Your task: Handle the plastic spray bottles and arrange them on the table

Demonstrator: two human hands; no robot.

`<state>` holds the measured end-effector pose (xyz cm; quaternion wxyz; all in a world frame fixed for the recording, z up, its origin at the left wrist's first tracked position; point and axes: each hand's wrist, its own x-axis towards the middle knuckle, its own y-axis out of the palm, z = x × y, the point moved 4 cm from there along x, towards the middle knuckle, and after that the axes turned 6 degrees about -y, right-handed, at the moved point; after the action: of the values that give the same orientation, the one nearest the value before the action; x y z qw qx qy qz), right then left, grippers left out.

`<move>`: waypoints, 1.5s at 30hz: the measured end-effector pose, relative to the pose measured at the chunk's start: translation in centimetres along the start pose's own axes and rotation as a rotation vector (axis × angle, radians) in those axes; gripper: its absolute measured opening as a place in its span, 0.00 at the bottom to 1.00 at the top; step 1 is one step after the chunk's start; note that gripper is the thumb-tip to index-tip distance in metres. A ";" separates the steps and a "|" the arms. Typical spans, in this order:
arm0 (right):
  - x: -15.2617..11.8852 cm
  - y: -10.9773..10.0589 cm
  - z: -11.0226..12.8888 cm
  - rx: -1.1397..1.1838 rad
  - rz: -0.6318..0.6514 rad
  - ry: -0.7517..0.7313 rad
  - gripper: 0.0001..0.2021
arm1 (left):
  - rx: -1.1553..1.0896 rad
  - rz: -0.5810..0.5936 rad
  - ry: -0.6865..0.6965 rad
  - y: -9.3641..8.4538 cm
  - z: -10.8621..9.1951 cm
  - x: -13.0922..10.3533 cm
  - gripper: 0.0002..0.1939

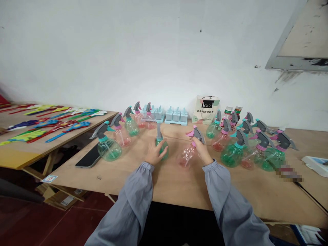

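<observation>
In the head view, my left hand (pixel 155 152) is wrapped round a green spray bottle (pixel 164 150) with a grey trigger head, which stands upright on the table. My right hand (pixel 201 149) grips a clear pink spray bottle (pixel 186 157) by its grey and pink head; this bottle leans a little. To the left stand several more spray bottles, the nearest a green one (pixel 110 149) with a turquoise collar. A larger cluster of green and pink spray bottles (pixel 232 155) is on the right, close to my right hand.
A phone (pixel 89 158) lies on the wooden table (pixel 176 191) at left. Light-blue popsicle moulds (pixel 176 116), a paper bag (pixel 205 110) and small bottles (pixel 228 111) stand along the wall. A white tray (pixel 316 165) sits far right. Colourful hand-shaped items (pixel 77 126) cover another table.
</observation>
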<state>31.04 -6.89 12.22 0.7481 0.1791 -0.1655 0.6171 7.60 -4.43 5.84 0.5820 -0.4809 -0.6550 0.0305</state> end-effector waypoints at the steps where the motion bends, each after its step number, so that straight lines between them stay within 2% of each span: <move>1: 0.2 -0.7 0.1 -0.087 -0.084 -0.085 0.14 | 0.008 -0.010 0.006 0.0 0.0 0.0 0.22; 3: 0.6 -1.9 0.5 -0.250 -0.194 -0.227 0.15 | 0.022 -0.024 0.023 -0.1 -0.1 0.0 0.22; 4: 0.8 -2.3 0.5 -0.322 -0.204 -0.267 0.16 | 0.026 -0.027 0.032 -0.1 -0.1 0.0 0.22; 7: 1.4 -3.2 -0.4 -0.494 -0.217 -0.293 0.22 | 0.025 -0.034 0.037 -0.1 -0.1 0.0 0.22; 9: 1.4 -3.7 -1.5 -0.565 -0.273 -0.297 0.29 | 0.017 -0.035 0.030 0.0 0.0 0.0 0.22; 13: -0.3 -4.3 -3.9 -0.721 -0.422 -0.459 0.41 | -0.014 -0.022 0.022 0.0 0.0 0.0 0.22; 16: -2.6 -4.5 -5.5 -0.867 -0.433 -0.544 0.46 | -0.009 -0.023 0.025 0.0 -0.1 0.0 0.21; 18: -3.9 -4.8 -6.6 -0.938 -0.411 -0.463 0.46 | -0.001 -0.022 0.024 -0.1 -0.1 0.0 0.22; 20: -4.6 -5.2 -7.7 -0.991 -0.371 -0.316 0.45 | 0.003 -0.020 0.025 -0.2 -0.2 0.0 0.22; 24: -3.1 -6.0 -9.4 -1.006 -0.301 -0.113 0.45 | 0.006 -0.016 0.031 -0.3 -0.3 0.1 0.21; 31: 4.1 -6.0 -11.3 -0.896 -0.394 0.019 0.44 | 0.017 0.001 0.030 -0.3 -0.2 0.0 0.22; 35: 7.0 -5.9 -12.4 -0.882 -0.420 0.074 0.45 | 0.009 -0.016 0.036 -0.2 -0.2 -0.1 0.22; 40: 8.9 -6.5 -13.3 -0.863 -0.445 0.155 0.47 | 0.012 -0.029 0.043 -0.2 -0.3 -0.2 0.21; 45: 9.0 -6.8 -13.4 -0.820 -0.429 0.164 0.51 | -0.013 -0.027 0.051 -0.4 -0.4 -0.2 0.21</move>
<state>39.75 6.05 4.21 0.8785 -0.1503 -0.2952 0.3443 7.60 -4.98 6.03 0.5957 -0.4764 -0.6466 0.0059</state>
